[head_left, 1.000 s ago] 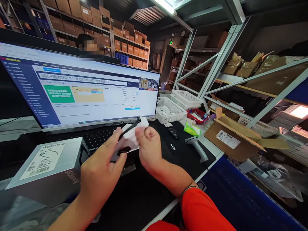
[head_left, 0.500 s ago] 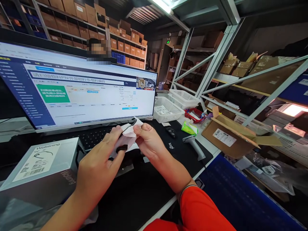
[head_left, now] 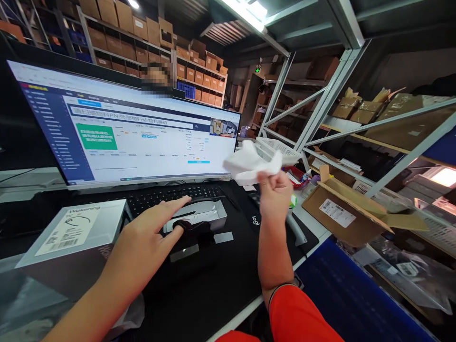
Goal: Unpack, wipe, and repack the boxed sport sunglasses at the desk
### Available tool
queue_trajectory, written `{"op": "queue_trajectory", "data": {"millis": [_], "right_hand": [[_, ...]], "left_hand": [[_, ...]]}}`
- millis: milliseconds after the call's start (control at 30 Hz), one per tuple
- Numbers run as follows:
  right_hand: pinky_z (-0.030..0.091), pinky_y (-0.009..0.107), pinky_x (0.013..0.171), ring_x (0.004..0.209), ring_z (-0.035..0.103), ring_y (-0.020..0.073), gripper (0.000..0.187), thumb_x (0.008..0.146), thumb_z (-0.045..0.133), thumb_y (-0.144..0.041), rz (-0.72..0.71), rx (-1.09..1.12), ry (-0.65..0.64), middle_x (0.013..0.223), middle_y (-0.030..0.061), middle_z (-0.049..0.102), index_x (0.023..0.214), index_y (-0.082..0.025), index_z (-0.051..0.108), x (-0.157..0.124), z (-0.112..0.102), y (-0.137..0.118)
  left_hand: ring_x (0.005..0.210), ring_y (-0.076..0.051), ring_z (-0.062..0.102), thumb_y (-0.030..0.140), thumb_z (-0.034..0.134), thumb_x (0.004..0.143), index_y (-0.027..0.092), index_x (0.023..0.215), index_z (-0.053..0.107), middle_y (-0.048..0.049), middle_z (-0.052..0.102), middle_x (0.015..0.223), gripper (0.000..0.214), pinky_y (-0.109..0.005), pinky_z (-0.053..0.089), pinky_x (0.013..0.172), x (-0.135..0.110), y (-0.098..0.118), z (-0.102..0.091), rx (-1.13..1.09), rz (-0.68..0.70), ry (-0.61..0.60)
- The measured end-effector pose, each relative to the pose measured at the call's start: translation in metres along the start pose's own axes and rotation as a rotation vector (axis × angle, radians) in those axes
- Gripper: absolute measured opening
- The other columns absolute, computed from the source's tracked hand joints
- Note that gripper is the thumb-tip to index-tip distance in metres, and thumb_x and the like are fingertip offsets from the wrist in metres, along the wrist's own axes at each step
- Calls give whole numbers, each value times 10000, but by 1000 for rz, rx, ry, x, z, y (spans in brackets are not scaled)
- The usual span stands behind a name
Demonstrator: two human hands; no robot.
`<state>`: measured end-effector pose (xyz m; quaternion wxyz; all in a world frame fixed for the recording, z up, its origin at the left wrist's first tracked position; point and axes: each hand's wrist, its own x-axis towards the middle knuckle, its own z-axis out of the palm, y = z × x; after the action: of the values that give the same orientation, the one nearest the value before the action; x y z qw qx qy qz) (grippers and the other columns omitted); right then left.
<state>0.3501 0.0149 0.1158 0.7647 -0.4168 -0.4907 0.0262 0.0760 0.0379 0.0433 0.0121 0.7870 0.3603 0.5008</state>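
Note:
My left hand point(head_left: 146, 237) is closed around a pair of black glasses point(head_left: 194, 227), partly hidden by the thumb and fingers. Right behind them, a narrow white open box point(head_left: 217, 213) lies on the black desk mat point(head_left: 199, 285). My right hand point(head_left: 276, 192) is raised to the right, pinching a thin white wrapping sheet point(head_left: 252, 164) that is smeared by motion. On the left stands a silver box point(head_left: 67, 237) printed "Wakening", with a label showing a drawing of glasses.
A monitor point(head_left: 153, 137) stands behind a black keyboard point(head_left: 142, 202). Toward the right are a scanner point(head_left: 296, 230), white baskets point(head_left: 280, 149), a red tray point(head_left: 294, 175) and an open cardboard box point(head_left: 338, 213). Small pale slips point(head_left: 223, 237) lie on the mat. A person's head shows above the monitor.
My right hand has pulled the white sheet away from my left hand, up and to the right. The black glasses are now uncovered in my left hand.

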Motion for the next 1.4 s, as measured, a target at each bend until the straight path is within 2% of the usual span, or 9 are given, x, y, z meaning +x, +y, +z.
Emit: {"op": "queue_trajectory", "data": {"millis": [133,300,400,567,800,900,1033,1133,1400], "right_hand": [[318,286,598,592,273,120,684,904,793,-566,-60,-81,-442,577,-53,345,567,-241,294,-23,21,-7],[248,277,547,572,217,107,726,826,836,-649,-50,-84,-56,564,-78,267,578,-257,278,5,-4,-3],[233,277,541,570,210,104,720,815,860,-635,-68,-87,44,569,-84,259,587,-259,289,15,-18,-4],[291,280,556,579,269,115,704,879,828,-563,-38,28,-326,575,-63,319,577,-253,272,-3,-4,-13],[369,273,573,587,341,116,695,884,823,-551,79,138,-685,608,-56,353,601,-253,263,-9,1,-6],[380,252,551,550,351,102,637,873,827,-487,7,67,-553,589,-75,330,610,-254,295,-2,-5,-1],[413,251,570,526,432,115,182,888,775,-319,-27,-227,-99,601,-100,432,931,-250,611,13,-12,10],[487,293,636,606,583,163,469,874,753,-226,-22,-385,-12,705,-60,626,1317,-247,601,12,-8,16],[522,239,728,789,672,141,127,958,724,-259,-110,-36,-867,944,8,735,1070,-208,690,-34,7,-23]], "left_hand": [[1306,-286,717,351,555,1009,375,1457,670,21,767,1346,463,-353,667,969,-3,-1,1,55,107,13],[1170,-226,779,367,615,1005,400,1379,723,84,782,1293,391,-215,625,602,2,8,-14,65,1,46],[1188,-231,774,399,629,1007,441,1397,707,113,772,1304,399,-273,689,804,3,12,-19,73,-21,84],[1338,-237,697,494,537,1063,483,1484,623,132,710,1419,430,-376,617,1136,0,5,-23,63,91,-1],[1381,-194,667,454,592,1065,443,1474,641,111,696,1462,412,-301,562,1189,0,-11,-28,51,187,1],[1446,-144,605,415,528,1091,423,1544,574,126,652,1518,455,-268,464,1264,4,-10,-30,84,283,-40],[1530,-52,485,363,462,1113,363,1583,532,147,596,1574,474,-189,288,1319,9,-4,-30,90,352,-92],[1565,-18,418,330,462,1113,353,1591,521,160,562,1601,482,-160,246,1321,12,-1,-29,72,384,-93],[1580,-5,387,261,490,1106,426,1646,403,226,442,1666,572,-183,236,1348,15,4,-29,67,398,-48]]}}
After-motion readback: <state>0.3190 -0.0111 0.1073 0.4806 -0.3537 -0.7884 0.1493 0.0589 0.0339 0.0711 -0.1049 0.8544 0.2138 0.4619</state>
